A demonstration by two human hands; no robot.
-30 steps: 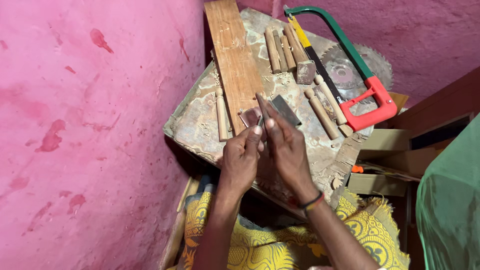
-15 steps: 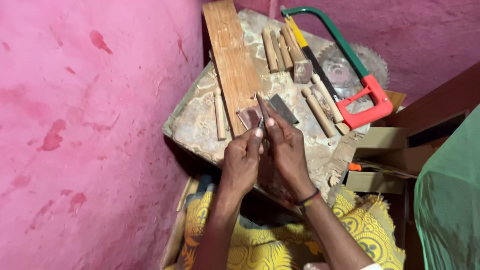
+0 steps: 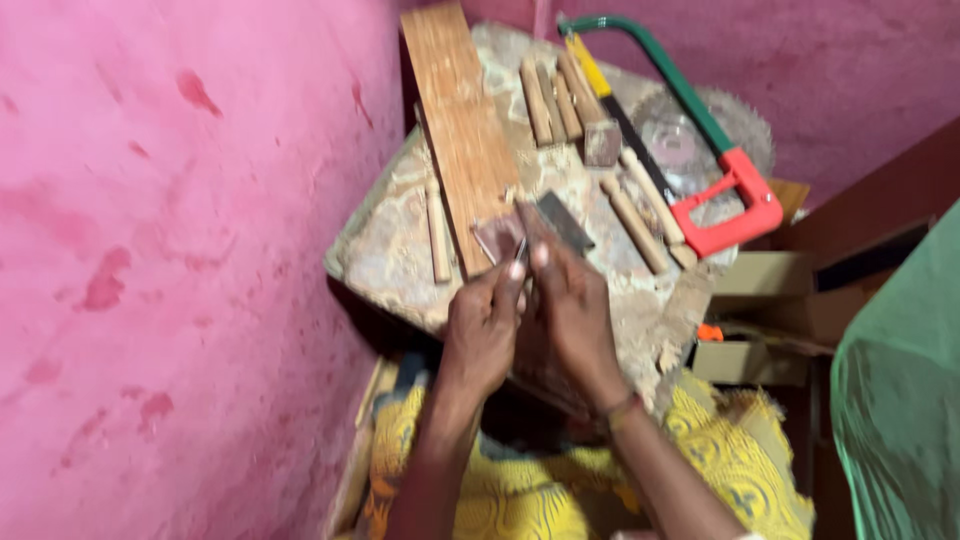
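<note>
While hands (image 3: 530, 320) meet, fingers pinching stick (image 3: 522, 232)

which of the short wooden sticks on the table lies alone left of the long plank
The single wooden stick beside the plank's left edge, near the left hand. All the other sticks lie right of the plank, toward the hacksaw.

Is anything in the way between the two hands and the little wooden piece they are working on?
No, nothing visible is in the way. The left hand and the right hand both already pinch the small wooden piece at their fingertips, above the worn work board. The long plank and the saw lie farther off.
</note>
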